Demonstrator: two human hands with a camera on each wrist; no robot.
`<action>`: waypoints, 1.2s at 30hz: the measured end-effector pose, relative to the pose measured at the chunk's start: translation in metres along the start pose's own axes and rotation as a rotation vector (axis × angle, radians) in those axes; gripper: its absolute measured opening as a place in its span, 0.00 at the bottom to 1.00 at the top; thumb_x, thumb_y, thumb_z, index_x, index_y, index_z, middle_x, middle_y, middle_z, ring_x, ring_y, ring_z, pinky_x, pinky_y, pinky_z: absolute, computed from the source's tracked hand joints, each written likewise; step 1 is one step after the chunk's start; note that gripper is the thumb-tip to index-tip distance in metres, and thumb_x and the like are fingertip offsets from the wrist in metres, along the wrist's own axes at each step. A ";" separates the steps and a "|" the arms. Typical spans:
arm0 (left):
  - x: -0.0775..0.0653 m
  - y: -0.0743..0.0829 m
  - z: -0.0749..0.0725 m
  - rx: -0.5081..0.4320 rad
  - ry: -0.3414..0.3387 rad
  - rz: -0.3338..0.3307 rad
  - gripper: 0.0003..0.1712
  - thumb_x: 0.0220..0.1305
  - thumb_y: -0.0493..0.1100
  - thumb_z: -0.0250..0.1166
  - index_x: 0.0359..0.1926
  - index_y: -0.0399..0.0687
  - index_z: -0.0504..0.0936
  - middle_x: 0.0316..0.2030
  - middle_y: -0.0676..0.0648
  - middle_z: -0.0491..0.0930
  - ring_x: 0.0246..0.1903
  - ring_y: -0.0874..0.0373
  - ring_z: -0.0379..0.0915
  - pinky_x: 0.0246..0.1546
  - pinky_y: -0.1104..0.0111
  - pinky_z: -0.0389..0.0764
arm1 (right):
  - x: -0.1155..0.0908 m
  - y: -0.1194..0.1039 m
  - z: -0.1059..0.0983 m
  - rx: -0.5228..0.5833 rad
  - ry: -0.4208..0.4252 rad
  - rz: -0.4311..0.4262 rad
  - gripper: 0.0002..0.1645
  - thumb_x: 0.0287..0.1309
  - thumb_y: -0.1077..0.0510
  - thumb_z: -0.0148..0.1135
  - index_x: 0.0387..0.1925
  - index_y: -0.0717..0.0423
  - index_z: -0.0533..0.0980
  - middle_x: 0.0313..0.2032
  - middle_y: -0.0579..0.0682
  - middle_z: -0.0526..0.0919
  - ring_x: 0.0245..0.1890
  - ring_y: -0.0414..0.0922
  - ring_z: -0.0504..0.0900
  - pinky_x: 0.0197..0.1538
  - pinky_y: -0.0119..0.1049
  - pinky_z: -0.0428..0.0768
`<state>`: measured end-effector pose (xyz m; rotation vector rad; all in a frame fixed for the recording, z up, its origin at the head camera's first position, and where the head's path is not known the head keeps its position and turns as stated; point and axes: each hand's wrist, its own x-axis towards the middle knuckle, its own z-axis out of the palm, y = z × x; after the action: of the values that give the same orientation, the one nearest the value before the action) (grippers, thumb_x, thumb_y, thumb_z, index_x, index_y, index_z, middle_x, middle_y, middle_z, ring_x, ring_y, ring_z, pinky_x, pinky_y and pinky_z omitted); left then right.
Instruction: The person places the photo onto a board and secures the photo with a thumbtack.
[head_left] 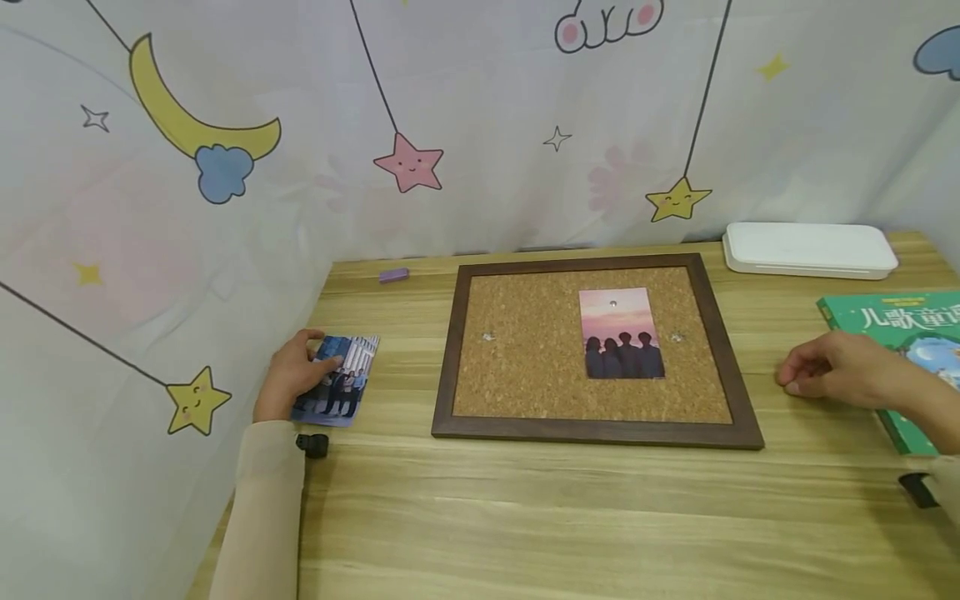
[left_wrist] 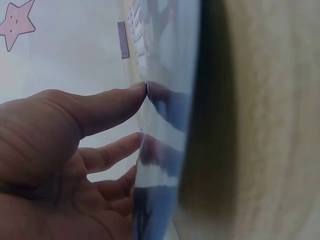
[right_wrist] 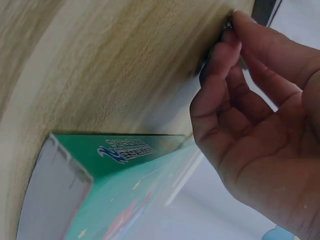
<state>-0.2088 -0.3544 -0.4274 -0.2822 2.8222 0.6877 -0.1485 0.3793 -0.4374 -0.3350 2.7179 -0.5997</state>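
My left hand [head_left: 294, 371] rests on a glossy group photo [head_left: 348, 379] at the table's left; its thumb is straight on the picture and its fingertips touch the surface in the left wrist view. Between thumb and index finger my right hand [head_left: 843, 367] pinches a small dark, shiny thing [right_wrist: 229, 23], apparently a push pin, mostly hidden by the fingertips. A framed corkboard [head_left: 525, 392] lies between the hands. On it, a sunset photo [head_left: 621, 333] with dark silhouettes has a silver pin [head_left: 613, 303] near its top. Small silver bits [head_left: 488, 337] show on the cork to either side.
A green book [head_left: 903, 425] lies beneath and beside the right forearm. Behind it is a white case [head_left: 810, 250], and a small purple block [head_left: 393, 275] sits at the back left. A patterned curtain [head_left: 487, 100] borders the table's back and left.
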 end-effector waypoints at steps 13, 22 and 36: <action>0.004 -0.002 0.000 -0.090 0.041 0.004 0.33 0.79 0.41 0.59 0.78 0.33 0.65 0.63 0.22 0.76 0.59 0.31 0.78 0.62 0.41 0.79 | 0.001 -0.002 -0.004 -0.053 0.073 -0.022 0.06 0.66 0.64 0.70 0.35 0.50 0.85 0.34 0.41 0.87 0.31 0.29 0.71 0.37 0.30 0.72; 0.003 0.007 -0.001 -0.275 0.035 0.074 0.31 0.82 0.42 0.58 0.80 0.46 0.66 0.58 0.31 0.78 0.48 0.47 0.76 0.44 0.68 0.76 | 0.005 -0.009 -0.008 -0.026 0.140 -0.016 0.06 0.67 0.67 0.66 0.38 0.55 0.85 0.33 0.43 0.86 0.30 0.31 0.70 0.35 0.31 0.70; -0.005 0.046 -0.008 -0.599 -0.010 0.204 0.32 0.83 0.44 0.59 0.81 0.62 0.62 0.44 0.54 0.79 0.36 0.66 0.76 0.37 0.71 0.81 | 0.018 -0.037 -0.023 0.071 0.247 -0.023 0.07 0.76 0.63 0.61 0.45 0.60 0.85 0.37 0.52 0.87 0.30 0.30 0.73 0.33 0.32 0.72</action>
<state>-0.2159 -0.3170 -0.3994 -0.0805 2.5854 1.5665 -0.1681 0.3492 -0.4058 -0.2921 2.9210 -0.7899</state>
